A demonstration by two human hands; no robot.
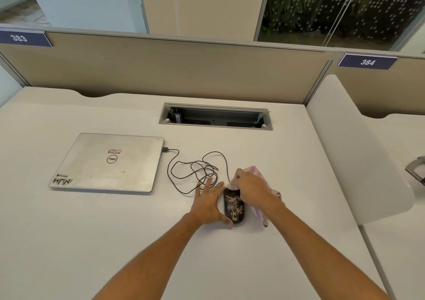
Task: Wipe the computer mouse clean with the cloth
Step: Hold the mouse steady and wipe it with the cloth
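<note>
We see the mouse (pixel 234 205) lying on the white desk (pixel 115 230), a little right of the centre of the view, black with a gold pattern on its back. Our left hand (pixel 208 202) lies flat and open against the mouse's nine o'clock side, fingers spread toward twelve o'clock, the thumb curled round its near end at six o'clock. Our right hand (pixel 249 188) is closed around a bunched cloth (pixel 259 177), pink and lilac, and presses it onto the far end of the mouse at twelve o'clock. The rest of the cloth trails under the right wrist and onto the desk at the mouse's three to four o'clock.

The mouse's cable (pixel 195 173) runs out from its far end and lies in loose loops on the desk at about eleven o'clock from the mouse, then reaches a plug in the side of a closed silver laptop (pixel 108 161). The laptop sits at nine to ten o'clock, well apart from the mouse. At twelve o'clock, farther back, a cable tray (pixel 215 116) is sunk into the desk, just before the beige partition (pixel 161 67).
</note>
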